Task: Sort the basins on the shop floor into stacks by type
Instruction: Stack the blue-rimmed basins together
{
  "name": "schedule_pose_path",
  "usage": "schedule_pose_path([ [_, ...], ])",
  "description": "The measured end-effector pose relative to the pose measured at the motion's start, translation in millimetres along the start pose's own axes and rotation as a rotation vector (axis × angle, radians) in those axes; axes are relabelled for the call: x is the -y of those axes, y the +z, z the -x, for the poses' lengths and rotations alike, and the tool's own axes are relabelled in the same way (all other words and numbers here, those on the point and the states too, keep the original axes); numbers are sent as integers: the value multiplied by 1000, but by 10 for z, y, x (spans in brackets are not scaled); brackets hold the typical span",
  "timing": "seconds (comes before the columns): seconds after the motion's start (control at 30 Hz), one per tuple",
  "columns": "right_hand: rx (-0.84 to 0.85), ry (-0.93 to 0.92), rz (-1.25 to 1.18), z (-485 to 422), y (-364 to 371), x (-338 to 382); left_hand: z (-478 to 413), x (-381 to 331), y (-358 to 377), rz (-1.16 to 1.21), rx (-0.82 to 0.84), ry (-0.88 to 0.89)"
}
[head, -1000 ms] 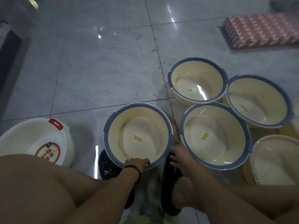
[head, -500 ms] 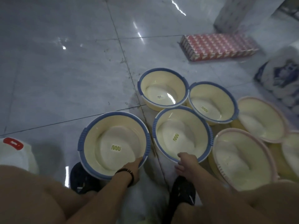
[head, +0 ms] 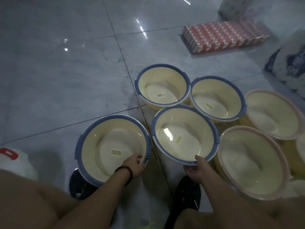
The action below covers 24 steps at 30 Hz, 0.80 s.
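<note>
Several cream basins with blue rims stand on the tiled floor. My left hand (head: 134,165) grips the near rim of the left blue-rimmed basin (head: 99,142). My right hand (head: 198,168) holds the near rim of the middle blue-rimmed basin (head: 189,128). Two smaller blue-rimmed basins (head: 162,83) (head: 217,95) sit behind them. To the right are pink-rimmed basins (head: 247,156) (head: 272,111), the nearer one overlapping another. A white basin with a red handle (head: 14,161) is at the far left, mostly cut off.
A shrink-wrapped pack of red cartons (head: 222,37) lies on the floor at the back right. A white and blue bag (head: 290,61) sits at the right edge. My knees and black sandals (head: 186,194) fill the bottom of the view.
The view swung right, showing more pink-rimmed basins. My right hand went from beside the left basin to the middle basin's rim and closed on it. My left hand kept its hold.
</note>
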State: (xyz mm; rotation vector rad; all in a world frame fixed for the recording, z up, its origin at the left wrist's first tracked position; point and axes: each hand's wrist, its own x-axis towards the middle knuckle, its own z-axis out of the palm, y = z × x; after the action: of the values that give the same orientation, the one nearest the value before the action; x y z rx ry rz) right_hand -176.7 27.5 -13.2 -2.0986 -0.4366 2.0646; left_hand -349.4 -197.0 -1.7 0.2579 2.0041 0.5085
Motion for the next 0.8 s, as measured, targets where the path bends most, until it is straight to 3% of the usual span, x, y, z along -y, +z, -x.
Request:
schedule_pose_path([
  [0.27,100,-260,-25,873,-31,261,547,-339,-254,158,-7,9],
  [0.47,116,-460,2,1370,-130,-133,1031,-308,-414,717,28,25],
  [0.57,166,-483,104,1542,-36,-469,1217,-186,-587,764,-85,65],
  [0.73,351,-352,348,1740,315,-826,1306,263,-1009,792,-407,16],
  [0.8,334,-341,456,1698,496,-852,1181,537,-1241,737,-490,-28],
])
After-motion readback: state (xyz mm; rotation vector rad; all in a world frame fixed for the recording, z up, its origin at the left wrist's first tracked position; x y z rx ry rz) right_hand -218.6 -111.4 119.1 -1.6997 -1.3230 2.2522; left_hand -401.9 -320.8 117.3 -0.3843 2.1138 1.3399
